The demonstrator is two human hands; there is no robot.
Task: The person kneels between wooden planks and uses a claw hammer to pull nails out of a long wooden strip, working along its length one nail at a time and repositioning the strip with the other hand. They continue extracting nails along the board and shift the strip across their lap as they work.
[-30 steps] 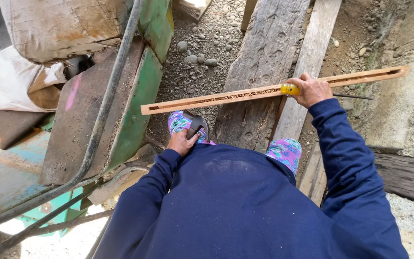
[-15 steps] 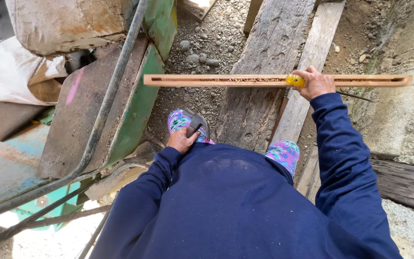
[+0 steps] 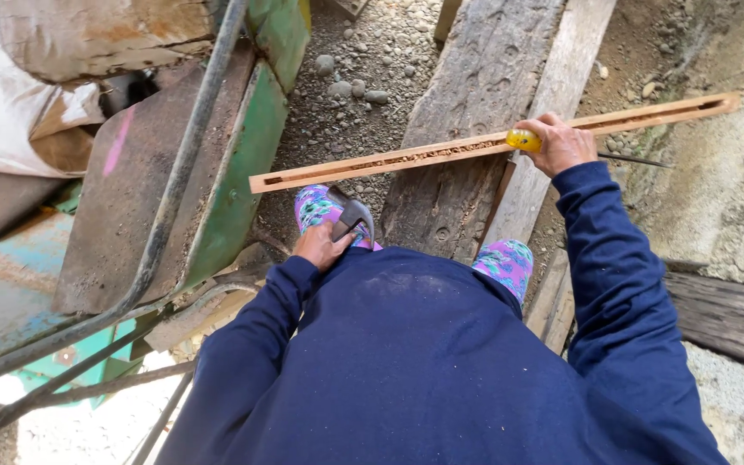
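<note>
The right hand was closed around a long wooden strip near its middle, together with a small yellow round object pressed against the strip under the fingers. The strip hung in the air, tilted slightly with its right end higher, and crossed above two weathered planks that lay side by side on gravel ground. The left hand was wrapped around the handle of a hammer, held low and close to the body, its dark metal head just above a patterned shoe. A second patterned shoe stood on the planks to the right. A worn green metal wheelbarrow stood to the left, with a rough concrete surface to the right.
</note>
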